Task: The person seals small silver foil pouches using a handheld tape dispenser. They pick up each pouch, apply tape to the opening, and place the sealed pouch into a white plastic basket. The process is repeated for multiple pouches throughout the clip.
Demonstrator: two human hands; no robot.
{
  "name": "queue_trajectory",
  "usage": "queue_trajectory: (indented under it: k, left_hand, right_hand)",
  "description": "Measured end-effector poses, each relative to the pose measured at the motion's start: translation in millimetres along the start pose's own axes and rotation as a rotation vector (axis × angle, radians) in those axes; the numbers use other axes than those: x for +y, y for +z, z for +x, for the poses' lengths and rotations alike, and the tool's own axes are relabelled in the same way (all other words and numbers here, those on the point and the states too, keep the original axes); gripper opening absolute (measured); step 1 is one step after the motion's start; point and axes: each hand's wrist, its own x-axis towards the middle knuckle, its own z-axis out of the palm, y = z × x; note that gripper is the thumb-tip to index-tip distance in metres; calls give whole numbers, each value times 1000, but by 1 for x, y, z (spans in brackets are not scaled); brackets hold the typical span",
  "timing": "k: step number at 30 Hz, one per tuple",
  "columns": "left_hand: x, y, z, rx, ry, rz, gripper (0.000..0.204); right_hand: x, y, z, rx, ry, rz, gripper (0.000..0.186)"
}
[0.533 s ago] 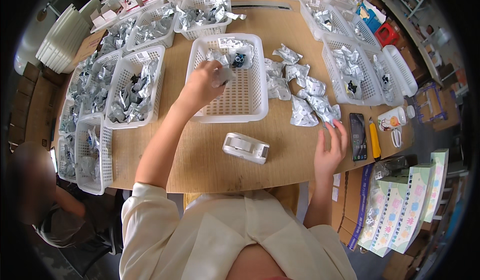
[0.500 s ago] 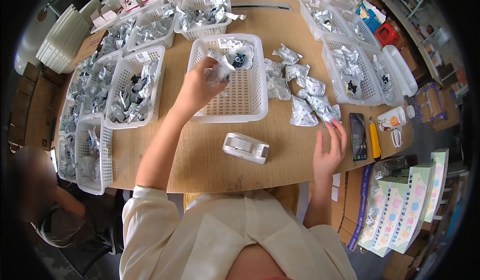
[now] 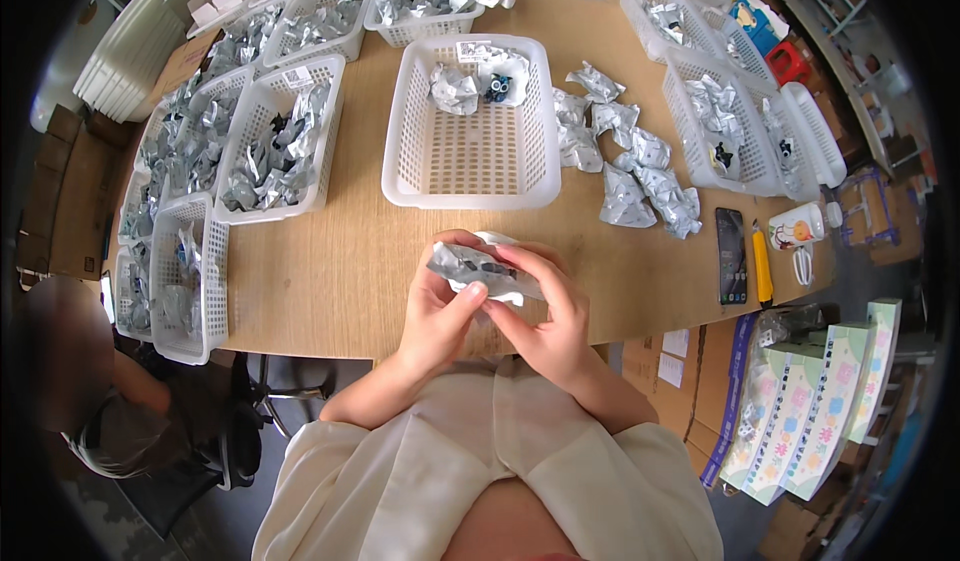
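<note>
Near the table's front edge my left hand (image 3: 437, 306) and my right hand (image 3: 553, 316) both grip a crumpled silver foil packet (image 3: 462, 261), thumbs toward me. A dark patch shows in the packet; what it is, I cannot make out. White edges peek out around my fingers, and the spot where a white handheld device lay is covered by my hands. Beyond them stands a white plastic basket (image 3: 470, 201). At its far end it holds a foil packet (image 3: 455, 92) and a small dark figure (image 3: 498, 88) lying on opened foil.
Several foil packets (image 3: 625, 201) lie right of the basket. Baskets of foil packets (image 3: 322, 176) line the left, with more (image 3: 690, 151) at the right. A phone (image 3: 732, 256), a yellow cutter (image 3: 762, 266) and a white jar (image 3: 795, 229) sit far right. A person (image 3: 130, 401) is at lower left.
My left hand has come back from over the basket to the table's front edge with a foil packet. My right hand has left the loose packets and joined it. The view has shifted slightly.
</note>
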Motion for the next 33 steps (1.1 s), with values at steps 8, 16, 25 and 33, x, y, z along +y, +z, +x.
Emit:
queue_trajectory:
  k: [8,16,25,33]
  left_hand:
    - [20,-20,-7,-46,-204,-149,47]
    - [-3,-53,-11,-406,-709,-890,58]
    - [10,-26,-13,-21,-82,-80,44]
    - [15,-25,-9,-35,189,315,38]
  right_hand:
    - [3,2,-8,-31,158,430,63]
    - [-1,-18,18,-165,252,524,59]
    - [-4,2,-12,-6,283,391,52]
    - [-17,-1,-8,-42,482,509,52]
